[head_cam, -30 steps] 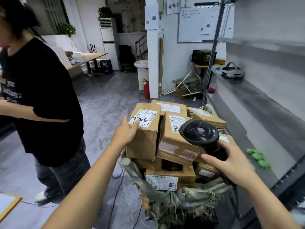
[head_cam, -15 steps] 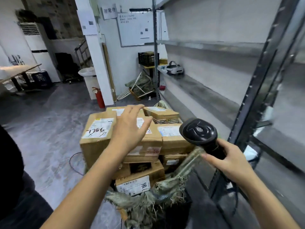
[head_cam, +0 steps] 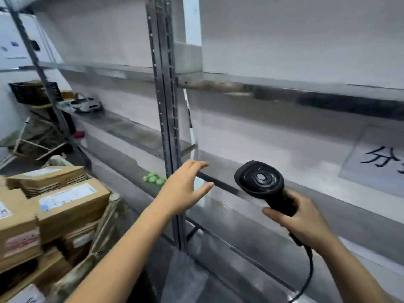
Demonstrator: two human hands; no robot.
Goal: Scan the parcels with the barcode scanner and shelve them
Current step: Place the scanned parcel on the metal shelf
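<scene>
1. Right hand [head_cam: 306, 224]: grip wrapped round the handle of the black plastic handheld barcode scanner [head_cam: 261, 185], thumb along the near side, fingers curled behind; rounded scanner head up and to the left of the fist, black cable [head_cam: 307, 274] trailing down from the base of the handle.
2. Left hand [head_cam: 183, 190]: grip wide, fingers straight and slightly spread, thumb apart from them, holding nothing; stretched out in front of the grey metal slotted shelf upright [head_cam: 166, 119], fingertips close to the dark front edge of the shelf board to the right of that upright; contact with the edge impossible to tell.
3. Brown cardboard parcels with white shipping labels [head_cam: 67, 204]: stacked well to the left of the upright and lower, piled in a frayed greenish woven sack [head_cam: 102, 235]; neither hand near them.
4. Grey metal shelf boards [head_cam: 273, 235] running to both sides of the upright, several tiers, blurred by camera motion.
5. Small cluster of bright green rounded objects [head_cam: 154, 178] on the shelf just left of the upright, beside the left wrist.
6. White and grey headset-like device [head_cam: 86, 104] on the shelf far to the left of the upright, too blurred to name surely.
7. White sheet with black handwritten characters [head_cam: 378, 160] lying on the shelf far right of the upright, cut off by the frame edge.
8. Black crate [head_cam: 32, 92] and bundled dark green fabric with pale sticks [head_cam: 32, 136] beyond the shelving, far left of the upright, against a white wall.
</scene>
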